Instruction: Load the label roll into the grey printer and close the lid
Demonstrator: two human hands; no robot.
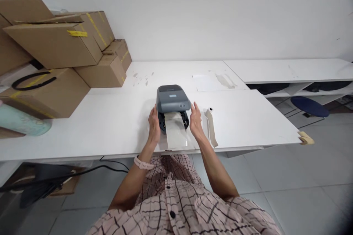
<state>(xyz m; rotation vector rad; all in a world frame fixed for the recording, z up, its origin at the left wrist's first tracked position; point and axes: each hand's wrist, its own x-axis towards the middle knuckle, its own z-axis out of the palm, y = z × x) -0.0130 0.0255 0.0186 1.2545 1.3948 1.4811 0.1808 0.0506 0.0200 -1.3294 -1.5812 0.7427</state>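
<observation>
A dark grey label printer (173, 98) stands on the white table in front of me, its lid raised a little over the black lower part. A wide strip of pale label paper (175, 132) hangs out of its front and lies toward the table edge. My left hand (154, 123) grips the printer's left side, with a pink band on the wrist. On the opposite side, my right hand (195, 119) holds the lid's right edge, fingers pointing up along it. Just right of that hand lies a small paper roll (211, 126), partly unrolled toward me.
Cardboard boxes (55, 46) are stacked at the left, with a black loop (33, 80) on one. A mint green bottle (24, 119) lies before them. White paper (205, 82) rests behind the printer. A blue stool (310, 105) stands at the right.
</observation>
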